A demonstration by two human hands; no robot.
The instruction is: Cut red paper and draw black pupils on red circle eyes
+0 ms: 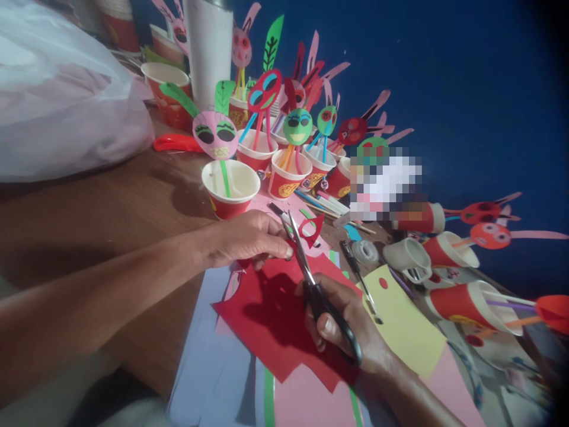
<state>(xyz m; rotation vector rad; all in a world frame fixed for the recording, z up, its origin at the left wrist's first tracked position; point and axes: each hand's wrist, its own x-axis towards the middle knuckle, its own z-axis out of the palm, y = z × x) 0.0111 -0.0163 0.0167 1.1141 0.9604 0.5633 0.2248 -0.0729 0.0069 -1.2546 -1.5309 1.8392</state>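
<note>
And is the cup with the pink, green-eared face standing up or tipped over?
Upright: the cup's round rim faces upward, with its green straw rising out.

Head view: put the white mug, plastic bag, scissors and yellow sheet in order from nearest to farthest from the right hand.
From the right hand:
1. Scissors, held in it.
2. Yellow sheet, just to its right.
3. White mug, farther off, beyond the yellow sheet.
4. Plastic bag, across at the far left.
</note>
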